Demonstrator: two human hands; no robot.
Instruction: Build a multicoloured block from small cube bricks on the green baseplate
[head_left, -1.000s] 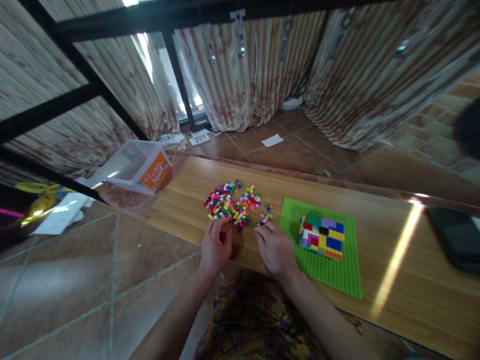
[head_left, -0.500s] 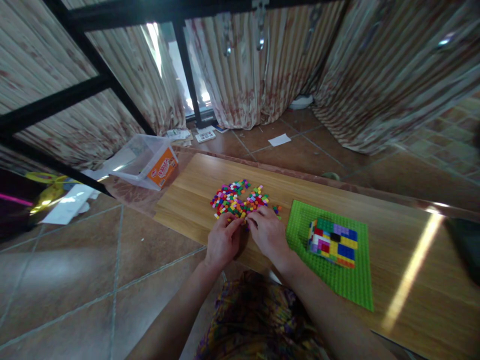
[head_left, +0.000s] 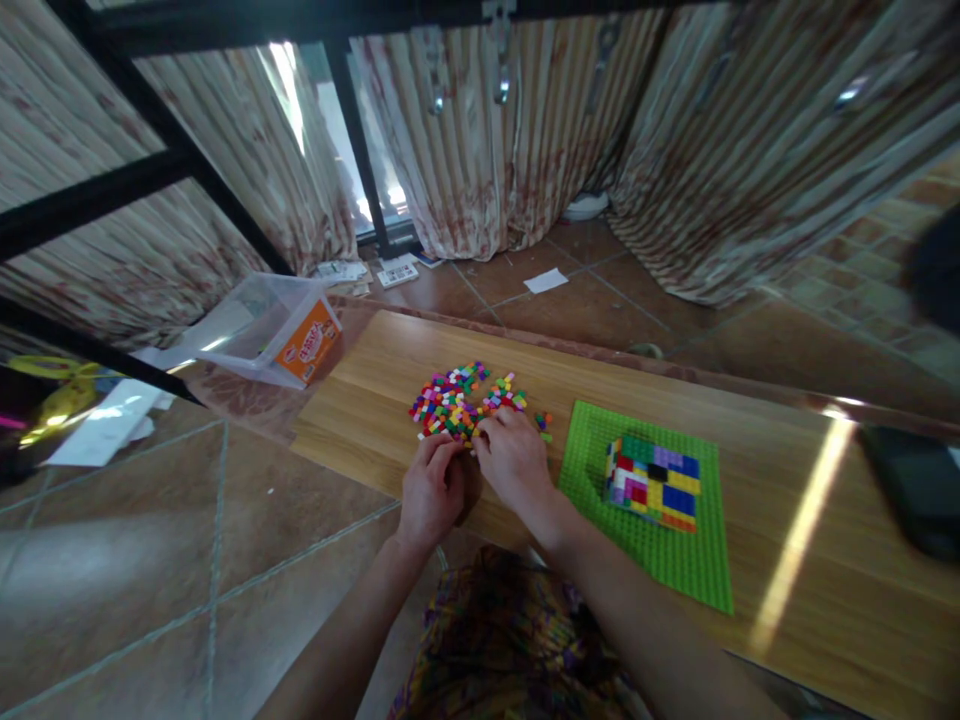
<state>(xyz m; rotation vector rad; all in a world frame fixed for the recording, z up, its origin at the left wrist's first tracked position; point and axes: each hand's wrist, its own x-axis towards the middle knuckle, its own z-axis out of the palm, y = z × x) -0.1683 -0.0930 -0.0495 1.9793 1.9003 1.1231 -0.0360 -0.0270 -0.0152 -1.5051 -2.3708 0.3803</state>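
My left hand (head_left: pixel 433 487) is at the near edge of a pile of small colourful toy bricks (head_left: pixel 450 400), its thumb and fingers pinched together. Whatever lies between those fingertips is too small to make out. Close beside it, my right hand (head_left: pixel 514 455) reaches over the near right part of the pile with its fingers curled down. Its fingertips are partly hidden, and so is anything in them. To the right, a block-shaped brick model (head_left: pixel 660 480) in many colours sits on a green studded baseplate (head_left: pixel 592 535).
The wooden table (head_left: pixel 352 390) runs from left to right. Beyond its left end stands a clear plastic box (head_left: pixel 259 320) with an orange label. A dark object (head_left: pixel 911 490) lies at the right. Papers (head_left: pixel 546 281) are on the tiled floor, before curtains (head_left: pixel 465 150).
The whole view has shifted slightly, so most things appear further left. My right hand's fingers have moved a little over the bricks, and my hands have drawn slightly apart.
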